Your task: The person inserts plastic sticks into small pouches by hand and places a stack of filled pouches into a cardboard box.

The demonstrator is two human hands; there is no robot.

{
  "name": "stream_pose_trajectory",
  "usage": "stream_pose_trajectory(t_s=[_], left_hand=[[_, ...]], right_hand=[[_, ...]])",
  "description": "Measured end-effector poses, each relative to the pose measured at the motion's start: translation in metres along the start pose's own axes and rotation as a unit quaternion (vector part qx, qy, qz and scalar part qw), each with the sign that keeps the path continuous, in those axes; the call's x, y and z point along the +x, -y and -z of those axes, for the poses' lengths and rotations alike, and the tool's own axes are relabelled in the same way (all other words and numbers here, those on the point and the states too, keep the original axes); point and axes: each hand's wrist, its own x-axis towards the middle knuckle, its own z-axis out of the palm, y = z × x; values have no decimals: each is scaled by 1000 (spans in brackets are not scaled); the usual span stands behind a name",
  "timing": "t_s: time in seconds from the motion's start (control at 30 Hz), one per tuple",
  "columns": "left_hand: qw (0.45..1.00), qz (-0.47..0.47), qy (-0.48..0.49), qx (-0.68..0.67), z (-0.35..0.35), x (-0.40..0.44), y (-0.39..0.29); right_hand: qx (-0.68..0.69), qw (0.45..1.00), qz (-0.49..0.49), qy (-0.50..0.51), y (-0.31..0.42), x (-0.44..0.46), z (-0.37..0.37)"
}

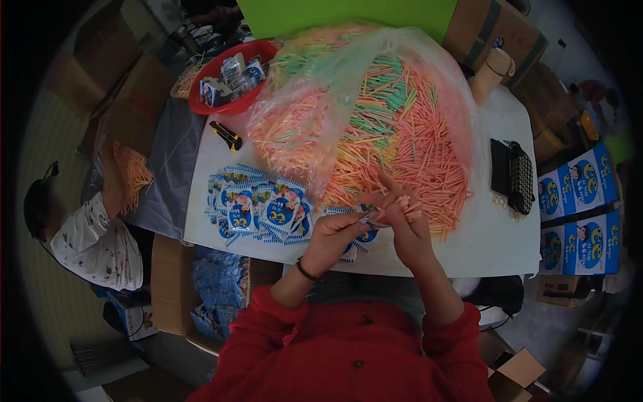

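My left hand (333,240), with a dark bracelet at the wrist, is closed in a pinch on the edge of a small clear-and-blue packet (365,220). My right hand (410,236) is closed around a short bundle of pale pink sticks (410,206), right beside the packet's mouth. Whether any stick ends are inside the packet I cannot tell. Beyond both hands spreads a big heap of pink, orange, yellow and green sticks (429,141), partly under a clear plastic sheet (295,114). Left of my hands lie several flat blue-and-white packets (258,204) in a loose pile.
A red basin (251,104) with filled packets and a yellow-black box cutter (226,135) are at the table's left. A patterned pouch (520,177) and a beige flask (492,74) lie right. Blue cartons (581,241) are stacked beyond. Another person (94,234) sits at left.
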Motion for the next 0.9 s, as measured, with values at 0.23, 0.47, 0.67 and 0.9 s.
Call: stream_pose_trajectory(t_s=[0.23,0.47,0.67,0.9], left_hand=[[990,38,38,-132,2,6,28],[982,11,27,-185,-11,12,14],[995,-39,-70,-66,3,2,-4],[723,-100,-238,641,55,-29,-40]], right_hand=[[-84,992,12,89,11,2,6],[24,999,18,-40,19,7,13],[-219,974,50,-13,7,-12,8],[-155,976,-40,-147,-2,-34,30]])
